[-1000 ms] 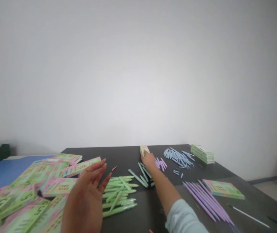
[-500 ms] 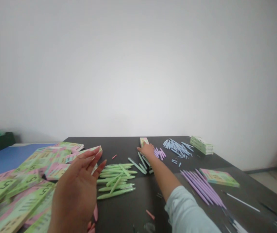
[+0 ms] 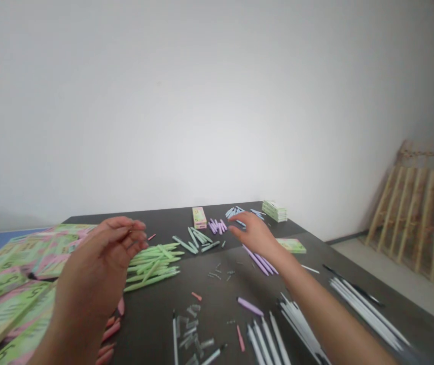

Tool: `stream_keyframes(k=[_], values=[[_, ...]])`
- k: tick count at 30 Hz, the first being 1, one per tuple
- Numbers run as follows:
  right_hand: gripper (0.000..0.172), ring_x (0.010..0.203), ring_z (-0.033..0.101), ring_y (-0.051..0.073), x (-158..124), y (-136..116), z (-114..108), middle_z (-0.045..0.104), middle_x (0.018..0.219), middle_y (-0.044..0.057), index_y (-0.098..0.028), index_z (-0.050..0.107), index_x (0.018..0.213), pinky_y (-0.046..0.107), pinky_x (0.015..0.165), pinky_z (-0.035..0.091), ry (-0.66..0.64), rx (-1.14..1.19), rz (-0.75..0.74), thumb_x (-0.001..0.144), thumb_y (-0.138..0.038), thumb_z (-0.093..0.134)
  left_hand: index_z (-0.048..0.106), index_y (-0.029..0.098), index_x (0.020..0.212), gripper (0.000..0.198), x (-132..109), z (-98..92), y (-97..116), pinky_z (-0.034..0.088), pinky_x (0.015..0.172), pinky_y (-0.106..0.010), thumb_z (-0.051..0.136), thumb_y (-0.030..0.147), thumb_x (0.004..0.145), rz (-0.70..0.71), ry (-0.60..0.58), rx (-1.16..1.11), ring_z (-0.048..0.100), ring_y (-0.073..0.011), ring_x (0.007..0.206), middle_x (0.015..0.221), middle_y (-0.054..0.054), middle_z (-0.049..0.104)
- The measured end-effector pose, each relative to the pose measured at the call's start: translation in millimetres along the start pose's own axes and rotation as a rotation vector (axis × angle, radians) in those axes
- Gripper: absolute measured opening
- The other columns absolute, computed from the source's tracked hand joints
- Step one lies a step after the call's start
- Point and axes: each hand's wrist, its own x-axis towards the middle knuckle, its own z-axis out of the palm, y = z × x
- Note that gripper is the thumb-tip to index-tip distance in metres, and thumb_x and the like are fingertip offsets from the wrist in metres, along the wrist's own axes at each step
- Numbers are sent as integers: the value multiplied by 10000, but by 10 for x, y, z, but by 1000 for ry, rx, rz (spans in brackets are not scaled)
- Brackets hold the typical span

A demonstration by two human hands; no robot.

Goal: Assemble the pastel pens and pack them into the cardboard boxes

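My left hand point(image 3: 95, 268) is raised at the left, fingers loosely bent and somewhat apart, with nothing visible in it. Beyond its fingertips lies a pile of light green pen barrels point(image 3: 152, 263). Pink pen parts point(image 3: 108, 332) peek out beside its wrist. My right hand point(image 3: 253, 233) hovers over the table on the right with its fingers stretched out and empty. Under and around it are purple barrels point(image 3: 259, 261), short purple parts point(image 3: 217, 226) and blue parts point(image 3: 236, 212). A small pink-and-green box point(image 3: 199, 217) stands to its left, behind some grey-green barrels point(image 3: 194, 241).
Printed pink-and-green boxes point(image 3: 15, 289) cover the left side. Near me lie clear plastic pieces point(image 3: 192, 329), white refills point(image 3: 266, 339), tiny springs point(image 3: 215, 275) and a single purple barrel point(image 3: 250, 306). A stack of boxes point(image 3: 275, 210) stands at the far right corner. Wooden slats point(image 3: 418, 218) lean against the wall.
My right hand has left the small box at the back, which now stands alone, and has drawn back to the right. The view has turned rightward. My left hand's fingers are more bent.
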Motion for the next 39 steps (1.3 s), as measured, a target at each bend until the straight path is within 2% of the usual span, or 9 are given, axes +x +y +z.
stream_keyframes(k=[5,9,13,16,20,28,34,36,39], values=[[226,939,576,210,-776,90,30,672,968,51,-194,679,972,307,841,410,5,127,59,794,-272,563,618,174,703,46,-339,170,-36,372,399,-177,621,180,658,-12,-408,333,474,-101,418,510,16,574],[206,834,598,204,-895,289,233,683,869,54,-182,695,880,296,770,437,49,191,147,794,-192,509,643,160,702,90,-508,216,-226,248,378,-167,693,178,630,-200,-567,588,394,-78,370,442,35,524],[235,795,603,206,-890,523,305,685,865,62,-181,693,861,293,740,445,75,186,202,794,-156,469,657,190,588,85,-469,-9,-520,193,438,-198,677,256,637,-92,-710,1046,378,-104,435,440,35,488],[234,781,603,202,-920,641,306,686,853,59,-185,696,848,284,728,440,70,171,226,795,-162,469,666,224,591,90,-451,-256,-725,248,497,-225,607,247,655,-31,-738,1352,475,-155,523,530,2,584],[222,801,594,202,-969,701,282,682,837,55,-190,698,818,275,731,416,55,143,235,797,-174,478,653,240,630,107,-526,-453,-912,292,558,-262,552,245,665,-59,-744,1517,551,-195,600,622,-16,638],[193,731,597,195,-1061,563,291,674,757,45,-215,685,765,267,651,381,-34,105,219,813,-260,504,639,224,580,169,-575,-646,-919,371,595,-342,498,220,672,-56,-776,1659,604,-278,654,656,-81,668],[148,740,614,198,-1187,304,432,673,800,41,-248,679,835,264,630,357,-261,20,133,792,-302,547,681,201,848,300,-956,-391,-836,475,691,-445,412,105,757,-48,-820,1805,672,-322,763,795,-149,716],[155,748,618,200,-1201,265,456,668,796,35,-251,672,823,262,633,357,-299,23,117,808,-297,525,633,183,957,367,-1138,-243,-868,510,655,-425,456,18,681,18,-950,1903,679,-313,781,844,-133,721],[196,728,619,199,-1196,256,479,665,764,21,-255,657,794,263,626,358,-320,39,93,841,-298,472,590,202,1031,328,-1335,-136,-972,538,575,-385,399,69,800,137,-1053,1948,689,-292,729,832,-100,721]])
